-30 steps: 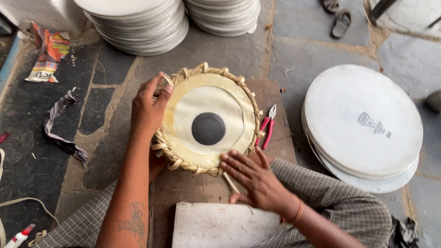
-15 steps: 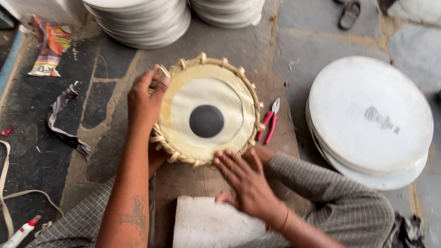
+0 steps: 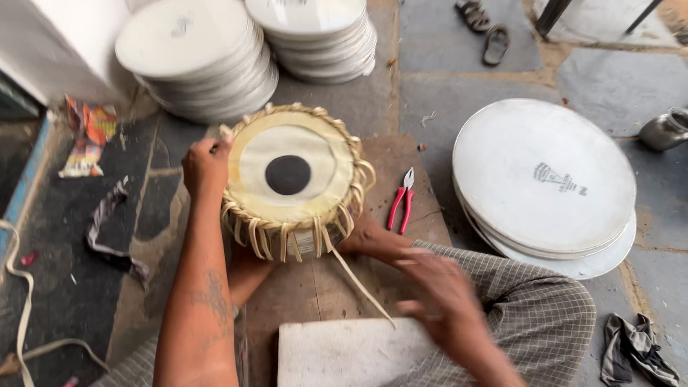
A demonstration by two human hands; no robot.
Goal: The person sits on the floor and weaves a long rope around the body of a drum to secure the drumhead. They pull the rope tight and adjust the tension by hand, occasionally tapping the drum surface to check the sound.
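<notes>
Drum (image 3: 290, 179), laced rim, black centre spot; rested tilted on a board on the floor. Left hand (image 3: 206, 166) clenched on its far edge, steadying. Right hand (image 3: 446, 301) blurred, grip unclear, near loose strap (image 3: 362, 285). Pliers (image 3: 401, 201) beside.

Left hand (image 3: 206, 166) raised, fingers curled closed in a grip, forearm extended forward. Right hand (image 3: 438, 295) low, motion-blurred, fingers loosely spread; grip state unclear.

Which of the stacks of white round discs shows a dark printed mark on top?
The stack of white discs on the right, beside the red pliers; the two stacks behind the drum show no dark mark.
</notes>
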